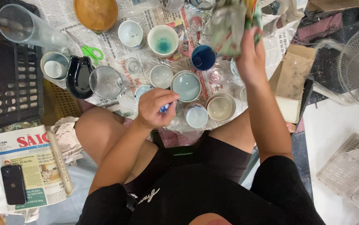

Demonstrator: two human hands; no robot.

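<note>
Newspaper [117, 43] covers the floor under the cups. I read my left hand [156, 109] clenched on a small blue-white object [165, 108] above the knee; right hand [250, 58] grasps crumpled wrapping paper [229, 25] raised over the blue cup [203, 57]
</note>
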